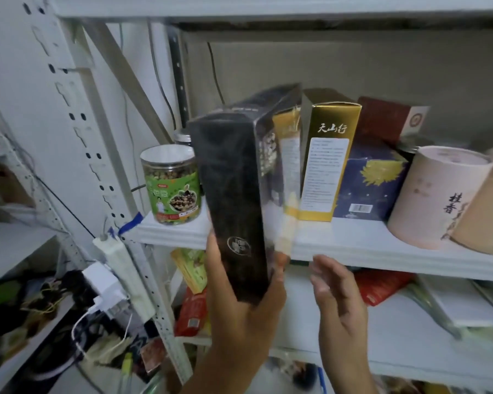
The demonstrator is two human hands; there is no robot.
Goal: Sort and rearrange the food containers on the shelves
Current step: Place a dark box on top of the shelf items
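At the left of the middle shelf stands a clear plastic jar with a green label (pixel 172 186). Just to its right, in the centre of the frame, we see the tall black cardboard box (pixel 231 194), tilted a little, with its upper part in front of the row. Its lower end hangs below the white shelf board (pixel 353 243), so we judge it is not yet set down. The left hand (pixel 245 317) grips this lower end, thumb on one side and fingers curled round the other. The box rises above the grip. Next comes a gold upright cardboard box (pixel 325 163). Below it the right hand (pixel 339 302) is free, fingers straight and apart, holding nothing. We think the step is placing the black box. The next move needs a gap between jar and gold box.
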